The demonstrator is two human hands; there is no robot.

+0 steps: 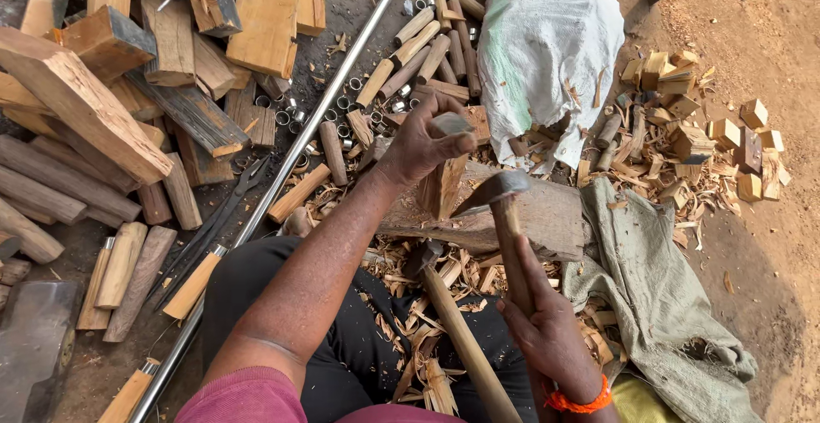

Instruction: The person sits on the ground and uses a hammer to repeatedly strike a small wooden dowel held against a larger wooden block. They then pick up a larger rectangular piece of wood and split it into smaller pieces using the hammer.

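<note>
- Right hand [547, 325] nearest us, fist wrapped round the handle of a small adze [504, 209], its dull metal head raised just beside the workpiece.
- Between the knees, a second wooden-handled tool [457, 337] lies among pale curled shavings [410, 320].
- Left hand [423, 145] next, fingers clamped tight on top of a wood block [442, 185], reddish, rough-split, upright on the worn log [530, 218].
- Beyond: a long steel pipe [299, 145], round pegs [427, 51], a white woven sack [547, 47].
</note>
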